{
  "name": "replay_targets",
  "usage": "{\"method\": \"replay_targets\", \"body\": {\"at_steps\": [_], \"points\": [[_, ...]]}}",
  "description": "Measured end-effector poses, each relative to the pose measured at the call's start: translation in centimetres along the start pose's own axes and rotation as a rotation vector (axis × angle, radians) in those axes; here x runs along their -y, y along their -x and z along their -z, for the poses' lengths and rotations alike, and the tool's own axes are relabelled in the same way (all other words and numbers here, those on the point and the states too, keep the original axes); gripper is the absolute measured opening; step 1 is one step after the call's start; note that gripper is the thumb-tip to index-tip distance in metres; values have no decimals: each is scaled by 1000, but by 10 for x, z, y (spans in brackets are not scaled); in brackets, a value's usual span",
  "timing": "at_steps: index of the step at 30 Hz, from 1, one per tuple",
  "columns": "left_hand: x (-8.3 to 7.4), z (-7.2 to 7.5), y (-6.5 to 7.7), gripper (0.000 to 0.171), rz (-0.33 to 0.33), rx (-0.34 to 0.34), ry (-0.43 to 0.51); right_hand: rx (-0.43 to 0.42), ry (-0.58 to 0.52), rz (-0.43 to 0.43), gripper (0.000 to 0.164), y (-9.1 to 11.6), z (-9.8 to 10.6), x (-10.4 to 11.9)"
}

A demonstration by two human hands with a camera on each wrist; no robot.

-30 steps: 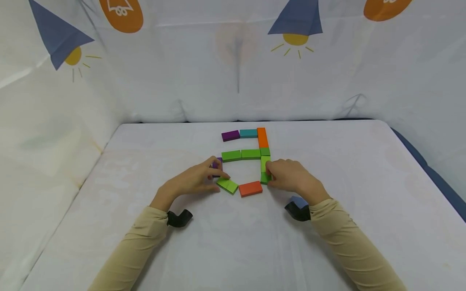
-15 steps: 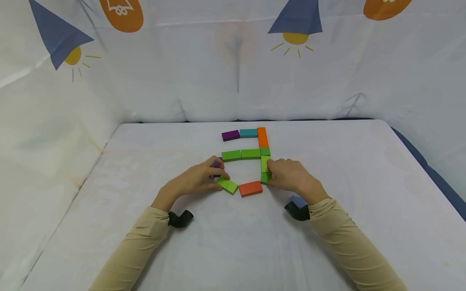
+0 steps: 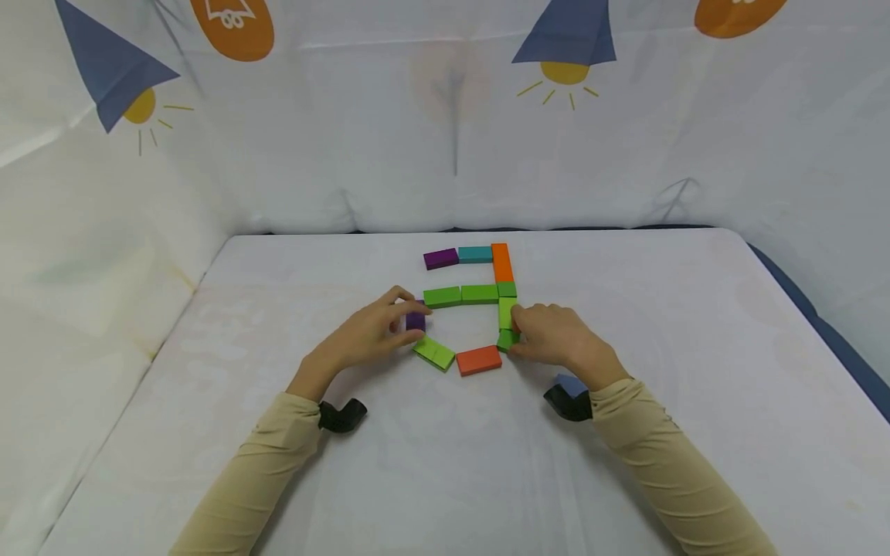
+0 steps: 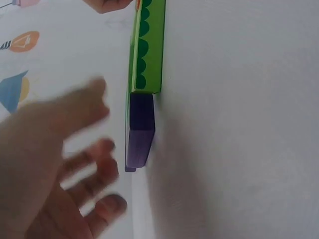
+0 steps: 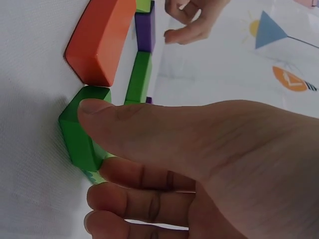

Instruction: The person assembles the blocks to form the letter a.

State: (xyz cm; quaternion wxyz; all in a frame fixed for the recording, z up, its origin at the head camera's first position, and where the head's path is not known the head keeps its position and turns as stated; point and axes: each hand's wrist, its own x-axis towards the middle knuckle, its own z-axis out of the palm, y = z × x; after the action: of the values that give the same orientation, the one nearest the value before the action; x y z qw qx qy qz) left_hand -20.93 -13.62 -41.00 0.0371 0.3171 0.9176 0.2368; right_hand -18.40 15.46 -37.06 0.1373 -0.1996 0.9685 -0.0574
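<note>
Several coloured blocks lie as an outline at the table's middle. My left hand (image 3: 365, 333) hovers beside the purple block (image 3: 416, 320), fingers spread; in the left wrist view a gap separates them from that block. Just below it sits the slanted light green block (image 3: 434, 354). My right hand (image 3: 556, 336) is at the lower end of the right side, pinching a dark green block (image 5: 79, 142). The right wrist view has the thumb on its upper face and the index fingertip at its side. An orange-red block (image 3: 479, 361) lies close to it.
Farther back are two green blocks (image 3: 461, 296) in a row, an orange block (image 3: 502, 263), a teal block (image 3: 475, 255) and another purple block (image 3: 441, 259). A blue piece (image 3: 571, 384) shows by the right wrist. The white table (image 3: 445, 479) meets a printed curtain behind.
My left hand has come off the slanted light green block and shifted up toward the purple block. The dark green block has turned slightly under my right hand, which otherwise stays in place.
</note>
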Motion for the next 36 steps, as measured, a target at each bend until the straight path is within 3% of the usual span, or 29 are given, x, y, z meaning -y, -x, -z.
{"method": "replay_targets", "body": {"at_steps": [3,6,16,26,30,36], "points": [[3,1,1,43,89,-32,-3,3,-3,-11,30,0,0,-1],[5,1,1,47,137,-25,4,8,-9,-22,29,0,-1,-1],[12,0,0,53,148,1,22,19,-9,-23,29,0,0,1],[11,3,0,52,115,24,29,32,-25,-25,29,-1,0,-2],[8,3,-1,50,68,32,26,36,-20,-24,30,-1,0,-3],[-1,11,-12,40,-15,-51,41,58,-47,-2,31,1,6,-5]]}}
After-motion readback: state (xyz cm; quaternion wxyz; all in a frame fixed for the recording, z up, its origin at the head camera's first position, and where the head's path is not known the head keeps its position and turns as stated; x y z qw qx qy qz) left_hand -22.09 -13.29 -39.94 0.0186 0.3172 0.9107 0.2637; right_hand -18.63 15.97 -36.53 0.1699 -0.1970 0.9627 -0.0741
